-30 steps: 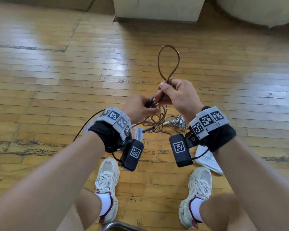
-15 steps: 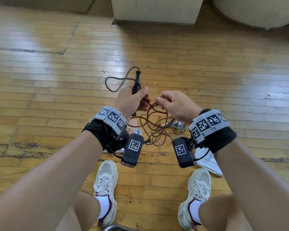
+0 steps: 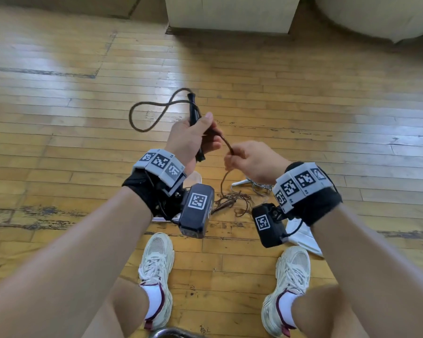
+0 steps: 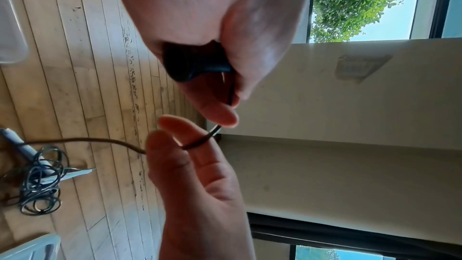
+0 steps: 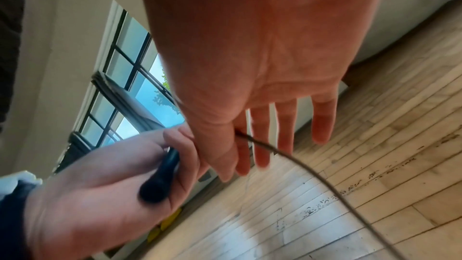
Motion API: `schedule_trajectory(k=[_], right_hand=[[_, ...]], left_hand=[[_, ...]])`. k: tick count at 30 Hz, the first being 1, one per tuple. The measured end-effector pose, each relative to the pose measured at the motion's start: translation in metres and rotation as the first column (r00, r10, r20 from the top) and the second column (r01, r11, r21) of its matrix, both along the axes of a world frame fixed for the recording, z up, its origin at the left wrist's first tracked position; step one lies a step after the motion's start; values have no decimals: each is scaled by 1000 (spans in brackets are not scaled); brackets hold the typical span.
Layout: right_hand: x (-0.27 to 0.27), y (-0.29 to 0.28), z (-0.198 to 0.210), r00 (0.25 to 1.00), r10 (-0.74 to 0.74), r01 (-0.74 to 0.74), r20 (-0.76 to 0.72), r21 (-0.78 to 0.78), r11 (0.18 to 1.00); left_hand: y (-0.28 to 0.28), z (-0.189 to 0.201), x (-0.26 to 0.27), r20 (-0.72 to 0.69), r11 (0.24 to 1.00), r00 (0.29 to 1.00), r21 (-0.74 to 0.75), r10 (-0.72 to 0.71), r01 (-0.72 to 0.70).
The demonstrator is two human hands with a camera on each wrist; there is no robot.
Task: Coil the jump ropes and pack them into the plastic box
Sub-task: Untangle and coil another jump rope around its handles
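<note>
The left hand [image 3: 193,140] is curled round the slim black handle [image 3: 195,113] of the thin brown cord jump rope [image 3: 226,143], the handle's long axis upright, pointing away from the person. From that fist the cord runs a short way rightward to the right hand [image 3: 252,162], which pinches it between thumb and forefinger — other fingers loosely spread. Below, the slack drops to a tangle on the wooden floor [image 3: 352,118] — so the right hand is nearer the length yet to be coiled
</note>
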State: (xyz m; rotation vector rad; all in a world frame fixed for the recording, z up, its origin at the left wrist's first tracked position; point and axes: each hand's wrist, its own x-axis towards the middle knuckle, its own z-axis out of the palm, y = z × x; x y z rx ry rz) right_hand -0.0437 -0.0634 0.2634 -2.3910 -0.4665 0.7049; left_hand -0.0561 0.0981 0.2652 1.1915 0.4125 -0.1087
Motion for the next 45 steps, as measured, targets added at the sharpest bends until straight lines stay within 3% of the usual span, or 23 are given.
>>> schedule_trajectory(k=[2,4,7,10,12,14,15,17,19,22,25,28,30,31,33,35,39,42,45], right_hand=[[4,0,0,995,-102,102,0,64,993],[7,0,4,968,-246,250,-49,231,940],[9,0,12,881,-406,473,-243,477,741],[10,1,19,804,-453,593,-385,572,567],[11,1,22,751,-451,658,-483,610,442],[13,1,23,719,-443,688,-535,638,346],[14,1,23,715,-441,690,-542,648,322],[15,2,22,717,-439,686,-541,659,308],[16,3,18,728,-473,675,-496,639,368],[14,3,11,792,-501,608,-349,521,599],[7,7,7,931,-245,335,-269,368,868],[1,13,1,988,-87,108,-128,165,980],[2,13,-8,991,-120,120,62,4,993],[3,12,-10,969,-165,165,185,15,986],[4,10,-9,854,-263,199,449,187,962],[5,10,-5,774,-287,147,565,280,949],[2,14,-3,942,-162,97,295,222,970],[1,16,-9,977,-61,50,206,58,997],[-3,22,-12,970,-98,88,224,55,995]], left_hand=[[3,0,1,-7,998,998,8,56,-56],[9,-2,3,-41,994,998,98,42,-37],[11,-7,2,-70,978,995,188,-77,89],[4,-9,-5,-75,913,955,281,-286,295],[-3,-10,-11,-113,792,895,428,-432,436],[-8,-13,-14,-152,655,864,593,-480,468],[-10,-15,-15,-146,631,869,633,-472,449],[-11,-16,-15,-114,685,897,606,-428,404],[-9,-13,-12,-66,793,934,509,-351,334],[-2,-5,-5,-15,925,981,331,-194,188],[4,2,-1,15,984,991,118,-133,131],[6,4,1,35,992,994,72,-108,105],[8,4,1,32,995,997,75,-75,72],[9,4,1,20,996,998,76,-51,50],[9,4,2,-12,997,1000,79,-10,11],[9,3,1,-25,997,1000,79,-4,6],[8,4,-1,-14,998,998,36,-57,57],[8,7,-2,1,996,998,-51,-68,68],[9,7,0,0,993,999,-117,-32,32]])
